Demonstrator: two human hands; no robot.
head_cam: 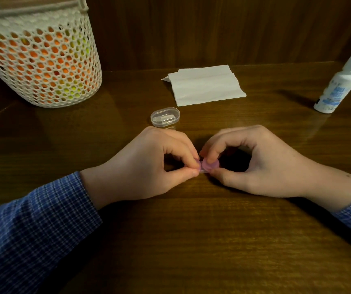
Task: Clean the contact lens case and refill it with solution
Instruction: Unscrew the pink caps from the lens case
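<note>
Early stage, I judge: the small purple plastic contact lens case (209, 165) sits at table centre, pinched by both the left hand (149, 166) and right hand (261, 164), caps seemingly on. The white capped solution bottle (339, 85) at 2 o'clock and the folded white tissue (206, 85) at 12 o'clock lie untouched.

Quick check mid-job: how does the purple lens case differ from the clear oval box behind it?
The lens case is purple and pinched between left hand and right hand; the clear oval box is colourless and untouched. The lens case is largely hidden by fingers; the box is fully visible, lid shut. Both are small plastic containers.
</note>
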